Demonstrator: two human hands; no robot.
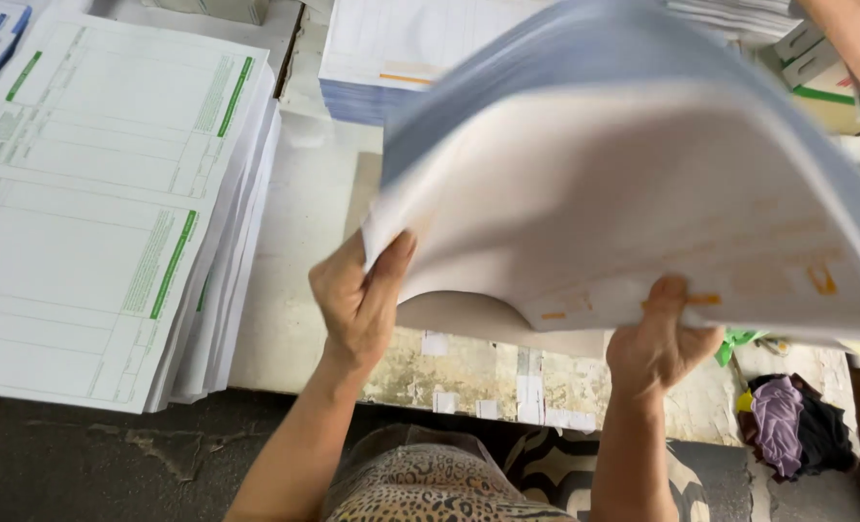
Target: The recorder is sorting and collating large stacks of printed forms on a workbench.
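**A:** What am I looking at from the head camera?

**B:** I see both hands gripping a thick, floppy bundle of white and pale-blue paper sheets (pixel 623 184), lifted off the worn, pale, paint-flecked worktop (pixel 304 242). The bundle fills the frame from centre out to 3 o'clock and bows downward in a soft curve along its near edge.

**A:** How are the hands set?

**B:** My left hand (pixel 357 300) is pinched on the bundle's lower-left corner, thumb on top, fingers curled under. My right hand (pixel 657 338) is clamped on the near edge, towards 5 o'clock, thumb pressed onto the top sheet by small orange marks.

**A:** Anything else on the surface?

**B:** At 9 o'clock lies a tall, fanned stack of white printed forms with green bars (pixel 111 203), edges stepped and slightly ragged. At 12 o'clock sits a flat stack of white-topped forms with blue edges (pixel 391 48), partly covered by the raised bundle.

**A:** What can't you make out?

**B:** The bundle is motion-blurred, so its print is unreadable, and its right side runs out of frame. Crumpled purple and black cloth (pixel 792 420) lies at 4 o'clock, beyond the worktop's edge. Leopard-print fabric (pixel 430 483) shows at 6 o'clock, cut off below.
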